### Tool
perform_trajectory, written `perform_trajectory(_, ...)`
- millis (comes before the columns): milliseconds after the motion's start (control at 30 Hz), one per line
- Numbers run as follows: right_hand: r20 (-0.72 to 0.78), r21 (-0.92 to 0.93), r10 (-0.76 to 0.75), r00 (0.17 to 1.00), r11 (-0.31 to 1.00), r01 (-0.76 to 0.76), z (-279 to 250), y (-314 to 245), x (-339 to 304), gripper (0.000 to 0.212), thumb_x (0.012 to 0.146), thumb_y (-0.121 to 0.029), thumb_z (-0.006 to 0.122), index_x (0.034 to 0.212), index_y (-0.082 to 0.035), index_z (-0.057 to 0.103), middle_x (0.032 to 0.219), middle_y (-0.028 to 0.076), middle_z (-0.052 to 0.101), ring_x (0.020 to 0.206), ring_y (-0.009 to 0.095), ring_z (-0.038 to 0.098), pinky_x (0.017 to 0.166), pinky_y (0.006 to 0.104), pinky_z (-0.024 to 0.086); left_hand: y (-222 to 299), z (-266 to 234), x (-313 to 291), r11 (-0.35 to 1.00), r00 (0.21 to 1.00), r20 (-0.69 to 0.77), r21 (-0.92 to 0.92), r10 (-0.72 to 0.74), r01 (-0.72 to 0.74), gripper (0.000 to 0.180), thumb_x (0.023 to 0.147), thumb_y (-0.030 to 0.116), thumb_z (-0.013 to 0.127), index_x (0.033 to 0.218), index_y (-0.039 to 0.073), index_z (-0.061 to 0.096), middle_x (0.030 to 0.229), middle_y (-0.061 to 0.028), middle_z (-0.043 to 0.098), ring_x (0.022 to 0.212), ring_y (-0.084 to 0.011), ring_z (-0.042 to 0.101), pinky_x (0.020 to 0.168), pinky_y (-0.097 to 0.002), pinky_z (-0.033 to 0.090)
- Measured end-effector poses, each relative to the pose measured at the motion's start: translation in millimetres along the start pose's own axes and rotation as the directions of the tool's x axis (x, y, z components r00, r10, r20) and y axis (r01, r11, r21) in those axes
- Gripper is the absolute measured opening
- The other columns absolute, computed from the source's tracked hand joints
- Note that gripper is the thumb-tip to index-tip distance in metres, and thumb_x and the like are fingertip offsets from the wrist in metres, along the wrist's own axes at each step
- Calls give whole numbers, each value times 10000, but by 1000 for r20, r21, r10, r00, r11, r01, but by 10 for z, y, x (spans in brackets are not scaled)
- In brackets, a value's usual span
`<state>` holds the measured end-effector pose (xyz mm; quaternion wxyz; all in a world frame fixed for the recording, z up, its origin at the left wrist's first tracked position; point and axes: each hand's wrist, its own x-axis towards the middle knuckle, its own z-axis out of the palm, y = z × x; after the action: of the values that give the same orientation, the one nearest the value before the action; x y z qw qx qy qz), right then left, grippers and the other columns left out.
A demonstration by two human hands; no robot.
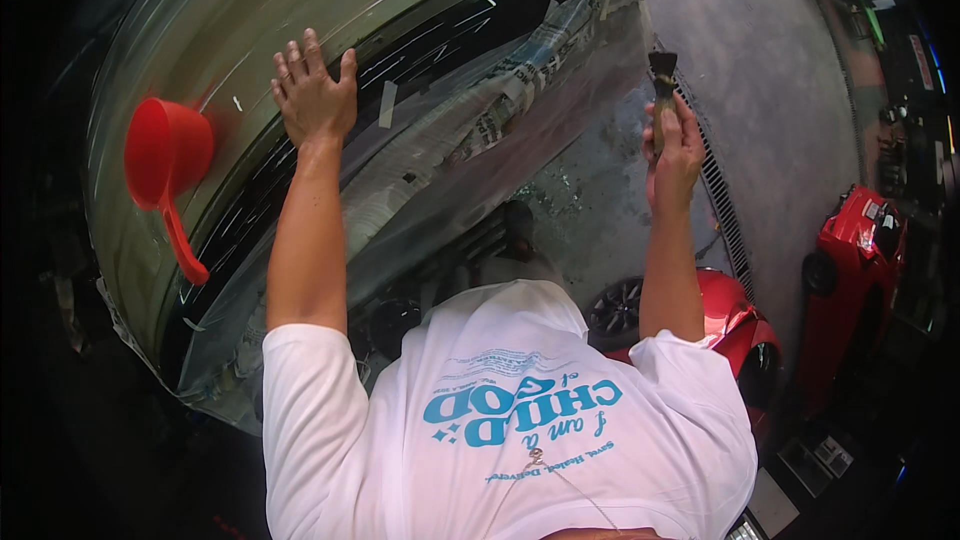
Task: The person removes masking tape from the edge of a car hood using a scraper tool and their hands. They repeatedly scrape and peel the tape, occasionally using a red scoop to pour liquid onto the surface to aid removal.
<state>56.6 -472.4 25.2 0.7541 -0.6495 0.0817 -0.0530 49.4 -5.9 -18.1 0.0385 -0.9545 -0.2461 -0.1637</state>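
Note:
My left hand (pixel 318 98) lies flat with fingers spread on the glossy, olive-toned roof (pixel 235 45) of a vehicle, near the dark edge above its side. To the right, away from the bodywork, my right hand (pixel 676 148) grips a brush (pixel 662 105) by its handle. The dark bristles point up and away from me. On the roof at the left sits a red plastic dipper (pixel 165 155), its long handle towards me. Below my left hand, the vehicle's side is covered with masking paper (pixel 480 125) and clear plastic film (pixel 560 105). A strip of tape (pixel 387 105) hangs beside that hand.
A slotted drain grate (pixel 722 190) runs along the grey concrete floor (pixel 745 40) at the right. One red car (pixel 715 300) stands close behind my right arm, and a second red car (pixel 858 245) is farther right. Dark shelving with assorted items (pixel 890 140) lines the right edge.

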Motion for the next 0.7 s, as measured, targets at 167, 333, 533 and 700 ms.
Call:
perform_trajectory(167, 23, 57, -13, 1000, 998, 11, 348, 64, 1022, 284, 1117, -199, 594, 1341, -24, 599, 1041, 92, 757, 721, 90, 638, 592, 251, 485, -26, -25, -12, 1000, 1000, 20, 21, 4, -5, 750, 1074, 606, 476, 1688, 193, 356, 1720, -127, 394, 1621, -335, 304, 1314, -537, 247)
perform_trajectory(333, 47, 116, 98, 994, 988, -103, 692, 173, 1794, 309, 1094, -190, 615, 1341, -7, 582, 967, 100, 755, 678, 93, 628, 600, 261, 499, -14, -71, 7, 1000, 999, 24, -4, 22, -22, 734, 1079, 559, 505, 1685, 173, 357, 1722, -128, 390, 1613, -337, 319, 1309, -539, 251)
perform_trajectory(533, 11, -233, -53, 999, 971, 54, 1234, 393, 2266, 438, 1028, -243, 678, 1382, 11, 627, 963, 94, 745, 689, 114, 672, 667, 299, 566, 11, -110, 23, 1000, 998, 65, 31, 1, -3, 730, 1071, 513, 533, 1685, 163, 352, 1722, -130, 384, 1608, -338, 329, 1306, -546, 250)
perform_trajectory(700, -56, -624, -285, 957, 758, 189, 1457, 693, 2545, 476, 988, -244, 656, 1406, -16, 642, 1218, 263, 756, 1107, 401, 750, 1008, 447, 580, 18, -111, 36, 1000, 998, 65, 28, 12, -14, 742, 1056, 491, 556, 1683, 150, 354, 1715, -132, 397, 1604, -337, 338, 1297, -549, 262)
